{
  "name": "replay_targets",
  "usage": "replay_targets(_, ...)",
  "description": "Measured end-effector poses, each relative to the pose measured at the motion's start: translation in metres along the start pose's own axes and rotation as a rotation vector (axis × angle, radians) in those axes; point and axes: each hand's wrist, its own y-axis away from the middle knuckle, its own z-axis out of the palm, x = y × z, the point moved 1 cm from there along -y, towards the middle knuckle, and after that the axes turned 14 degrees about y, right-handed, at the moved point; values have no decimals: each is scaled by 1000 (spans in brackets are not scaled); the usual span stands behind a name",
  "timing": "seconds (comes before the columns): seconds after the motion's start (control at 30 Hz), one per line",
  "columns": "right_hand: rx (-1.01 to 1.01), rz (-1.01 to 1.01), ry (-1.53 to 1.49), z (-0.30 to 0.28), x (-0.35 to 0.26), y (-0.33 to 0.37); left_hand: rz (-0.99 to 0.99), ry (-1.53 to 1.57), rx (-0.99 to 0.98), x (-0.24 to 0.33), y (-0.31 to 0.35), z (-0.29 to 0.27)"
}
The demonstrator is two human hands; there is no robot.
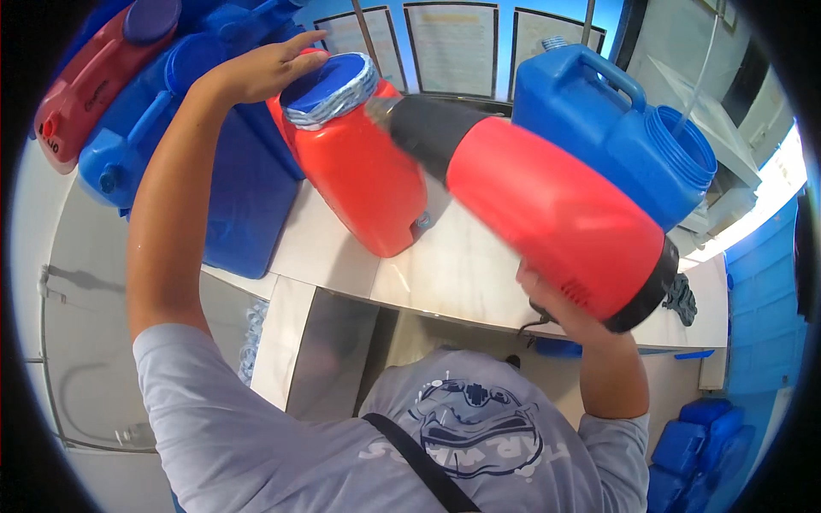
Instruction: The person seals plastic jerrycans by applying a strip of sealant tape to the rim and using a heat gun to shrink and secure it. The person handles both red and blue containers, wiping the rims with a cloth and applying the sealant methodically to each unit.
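Note:
A red plastic jug (363, 188) stands on the counter, somewhat left of the middle. Its wide blue cap (318, 84) has a crinkled whitish plastic seal band (346, 104) around the rim. My left hand (267, 70) reaches over the far left side of the cap, fingers stretched out; whether it touches the cap or the jug's handle is unclear. In my right hand (560, 309) is a large red and black heat gun (547, 201), its grip mostly hidden under the body. The metal nozzle (382, 113) points at the band from the right, close to it.
A blue jug (581, 98) with an uncapped neck stands at the right, a thin pale tube over its mouth. Blue jugs (235, 201) and another red jug (81, 98) crowd the left. Dark crumpled cloth (681, 299) lies on the white counter (436, 278). Blue containers (697, 445) are stacked lower right.

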Motion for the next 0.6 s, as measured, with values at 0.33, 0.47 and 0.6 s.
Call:
replay_targets(0.33,93,269,-489,15,-14,1,-70,78,-13,-1,19,-3)
replay_targets(0.47,-17,166,-238,6,-26,-9,-104,113,9,-3,26,-1)
replay_targets(0.6,-31,207,-216,7,6,3,-161,213,-25,4,40,-6)
